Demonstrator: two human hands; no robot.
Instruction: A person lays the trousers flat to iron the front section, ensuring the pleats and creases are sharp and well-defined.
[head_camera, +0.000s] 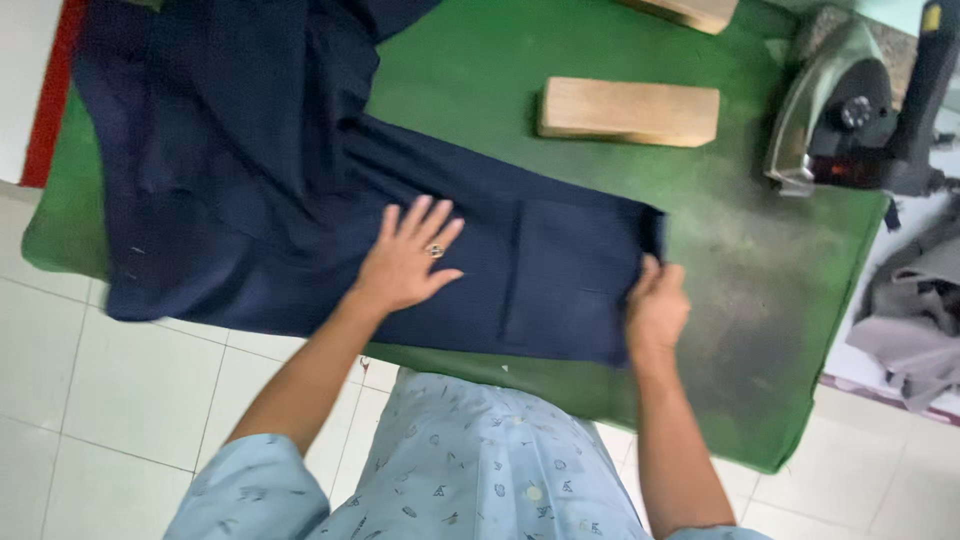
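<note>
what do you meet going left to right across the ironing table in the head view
Navy garment → left hand flat on it → wooden block → right hand gripping the garment's edge → iron → grey cloth off the table's right side.

bare green desk (740, 270) open right of navy garment (250, 180); wooden block (630, 110) blocks far middle, iron (850, 120) stands at far right corner.

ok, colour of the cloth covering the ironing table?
Green, with a grey worn patch near the iron; the ironing table shows best in the head view.
</note>
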